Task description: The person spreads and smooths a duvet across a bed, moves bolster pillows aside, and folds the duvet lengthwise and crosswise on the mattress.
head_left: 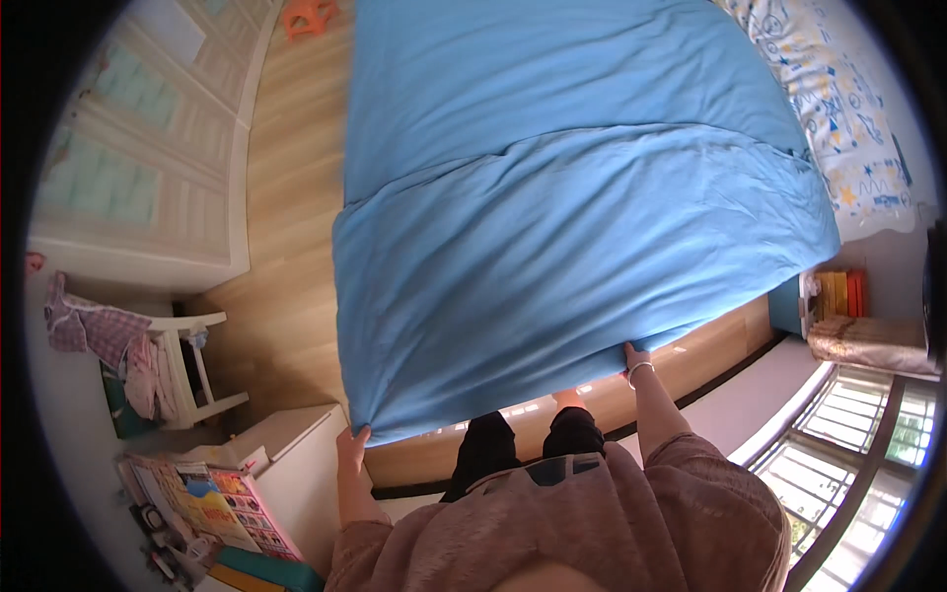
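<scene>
A blue duvet (552, 257) is spread over the bed, with a long fold running across it from left to right. My left hand (352, 444) grips its near left corner, thumb on top and fingers hidden by the cloth. Farther right along the same near edge, my right hand (632, 361) is closed on the hem, a white band on that wrist. Between the two hands the cloth is pulled taut, and creases fan out from the left corner. The fingers of my right hand are partly tucked under the edge.
A patterned pillow (838, 109) lies at the right end of the bed. A white cabinet (296, 464) stands close by my left arm. Clothes hang on a white chair (187, 365). Wardrobe doors (128, 138) line the left; an orange stool (310, 18) is beyond. A barred window (838, 444) is at right.
</scene>
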The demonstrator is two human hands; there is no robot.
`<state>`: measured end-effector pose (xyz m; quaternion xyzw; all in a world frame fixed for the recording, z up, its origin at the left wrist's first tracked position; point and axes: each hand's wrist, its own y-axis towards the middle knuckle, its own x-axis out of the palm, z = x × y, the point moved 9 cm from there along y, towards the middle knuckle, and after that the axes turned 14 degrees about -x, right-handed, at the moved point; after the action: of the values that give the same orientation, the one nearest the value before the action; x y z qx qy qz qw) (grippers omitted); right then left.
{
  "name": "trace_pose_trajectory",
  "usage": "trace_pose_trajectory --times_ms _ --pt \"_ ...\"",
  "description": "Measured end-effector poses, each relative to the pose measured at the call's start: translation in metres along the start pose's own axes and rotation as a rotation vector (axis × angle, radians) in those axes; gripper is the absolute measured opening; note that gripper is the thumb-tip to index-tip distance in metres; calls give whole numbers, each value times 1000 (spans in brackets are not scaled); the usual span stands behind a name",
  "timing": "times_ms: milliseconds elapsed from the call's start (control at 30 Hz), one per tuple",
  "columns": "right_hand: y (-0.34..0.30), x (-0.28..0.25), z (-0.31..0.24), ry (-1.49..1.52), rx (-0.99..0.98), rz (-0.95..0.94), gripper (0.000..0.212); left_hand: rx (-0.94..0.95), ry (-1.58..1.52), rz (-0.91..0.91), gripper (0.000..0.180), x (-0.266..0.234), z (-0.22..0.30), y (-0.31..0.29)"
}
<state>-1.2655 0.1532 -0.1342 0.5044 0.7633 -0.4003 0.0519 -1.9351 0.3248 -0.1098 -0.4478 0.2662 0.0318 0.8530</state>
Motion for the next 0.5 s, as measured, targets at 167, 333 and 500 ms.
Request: trace_pose_trajectory --times_ms 167,333,500 --pt "-13 22 32 -499 189 -311 16 40 301 -89 35 19 -10 18" --pt "-84 62 -20 -701 49 -671 14 78 834 136 32 22 -1 36" --pt "-80 62 -11 -616 -86 -701 20 200 778 416 46 49 126 0"
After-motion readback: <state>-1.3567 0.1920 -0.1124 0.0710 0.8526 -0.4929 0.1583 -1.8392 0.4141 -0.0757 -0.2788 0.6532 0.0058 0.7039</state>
